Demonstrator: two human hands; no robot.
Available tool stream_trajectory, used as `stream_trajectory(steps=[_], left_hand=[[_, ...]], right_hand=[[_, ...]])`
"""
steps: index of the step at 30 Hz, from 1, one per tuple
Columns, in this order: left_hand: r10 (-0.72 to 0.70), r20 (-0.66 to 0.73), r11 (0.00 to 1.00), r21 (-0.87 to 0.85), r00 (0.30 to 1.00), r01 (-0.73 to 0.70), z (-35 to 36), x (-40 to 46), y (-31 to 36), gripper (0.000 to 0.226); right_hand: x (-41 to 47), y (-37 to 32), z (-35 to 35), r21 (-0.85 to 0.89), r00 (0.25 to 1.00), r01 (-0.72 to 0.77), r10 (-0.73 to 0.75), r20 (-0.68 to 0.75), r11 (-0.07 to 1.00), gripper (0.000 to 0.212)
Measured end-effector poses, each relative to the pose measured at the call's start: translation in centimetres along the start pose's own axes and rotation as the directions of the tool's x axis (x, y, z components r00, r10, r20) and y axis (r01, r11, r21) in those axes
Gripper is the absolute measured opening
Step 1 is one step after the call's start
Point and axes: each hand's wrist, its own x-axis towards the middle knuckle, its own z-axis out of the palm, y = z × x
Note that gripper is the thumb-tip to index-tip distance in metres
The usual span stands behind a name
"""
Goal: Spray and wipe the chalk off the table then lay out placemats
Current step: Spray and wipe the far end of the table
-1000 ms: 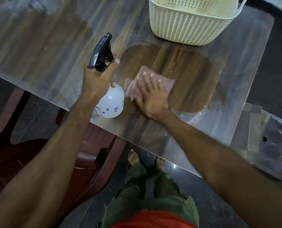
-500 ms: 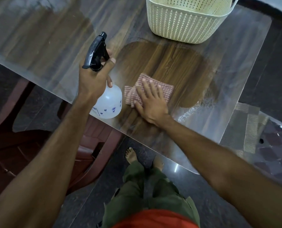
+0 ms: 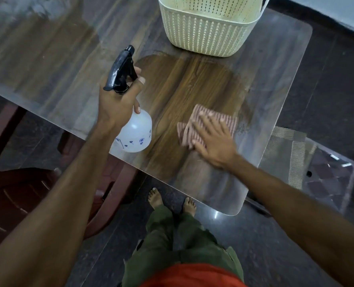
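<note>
My left hand [image 3: 118, 102] grips the neck of a white spray bottle [image 3: 135, 133] with a black trigger head, held just above the table's near edge. My right hand [image 3: 213, 139] presses flat on a pink striped cloth [image 3: 217, 119] lying on the table [image 3: 48, 59]. Around the cloth is a dark, wiped patch of wood grain [image 3: 184, 83]. The rest of the tabletop looks hazy and pale with chalk. The hand and cloth are motion-blurred.
A cream perforated basket [image 3: 209, 32] stands at the table's far edge, just beyond the wiped patch. A dark red plastic chair [image 3: 27, 183] sits under the table at left. A patterned mat [image 3: 316, 166] lies on the floor at right. My bare feet are below the table edge.
My right hand has slid the cloth to the right across the wiped patch. The left hand with the bottle has stayed in about the same place.
</note>
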Motion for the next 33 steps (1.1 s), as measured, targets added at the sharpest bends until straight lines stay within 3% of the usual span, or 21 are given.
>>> stream_trajectory(steps=[2, 4, 9, 12, 15, 18, 20, 24, 29, 31, 33], left_hand=[[0.002, 0.021, 1.0, 0.002, 1.0, -0.002, 1.0, -0.2, 0.2, 0.012], [0.001, 0.036, 1.0, 0.004, 0.999, -0.001, 2.2, -0.5, 0.3, 0.012], [0.008, 0.053, 1.0, -0.004, 0.999, -0.007, 4.6, -0.7, 0.8, 0.019], [-0.01, 0.04, 1.0, -0.001, 0.999, 0.01, 5.6, -0.4, 1.0, 0.014], [-0.013, 0.047, 1.0, 0.009, 0.999, 0.012, 6.6, -0.3, 1.0, 0.014], [-0.008, 0.049, 1.0, 0.018, 0.999, 0.007, 7.4, -0.3, 0.8, 0.015], [-0.004, 0.046, 1.0, 0.02, 0.999, 0.003, 8.1, -0.4, 0.8, 0.015], [0.01, 0.059, 1.0, 0.02, 0.998, -0.012, 9.3, -1.0, 1.1, 0.017], [0.012, 0.072, 1.0, 0.005, 0.997, -0.013, 9.8, -1.5, 1.3, 0.012], [-0.006, 0.07, 1.0, 0.01, 0.998, 0.005, 9.9, -1.8, 1.2, 0.009], [-0.017, 0.075, 1.0, 0.024, 0.997, 0.015, 10.0, -2.2, 1.1, 0.008]], right_hand=[[2.4, 1.1, -0.9, 0.016, 0.99, -0.133, 0.134, -0.044, 0.991, 0.066], [3.5, -0.3, -0.8, 0.024, 0.986, -0.148, 0.149, -0.07, 0.989, 0.066], [-3.6, -4.7, 1.5, 0.029, 0.981, 0.194, -0.195, 0.01, 0.98, 0.067], [-6.4, -1.1, 1.7, 0.002, 0.973, 0.226, -0.226, 0.044, 0.974, 0.067], [-3.3, 6.4, 0.1, -0.009, 1.0, 0.002, -0.002, 0.001, 1.0, 0.068], [2.0, 12.7, -2.5, 0.051, 0.961, -0.274, 0.275, -0.022, 0.96, 0.068], [4.6, 13.2, -3.0, 0.07, 0.941, -0.332, 0.335, -0.046, 0.941, 0.067], [4.2, 7.2, -1.5, 0.05, 0.984, -0.161, 0.164, -0.073, 0.986, 0.069], [-6.0, 1.6, 0.9, 0.043, 0.988, 0.154, -0.155, 0.02, 0.987, 0.066], [-7.7, 3.4, 0.7, 0.008, 0.986, 0.159, -0.159, 0.048, 0.987, 0.068], [-6.5, 6.9, 0.0, 0.01, 0.997, 0.056, -0.056, 0.06, 0.998, 0.068]])
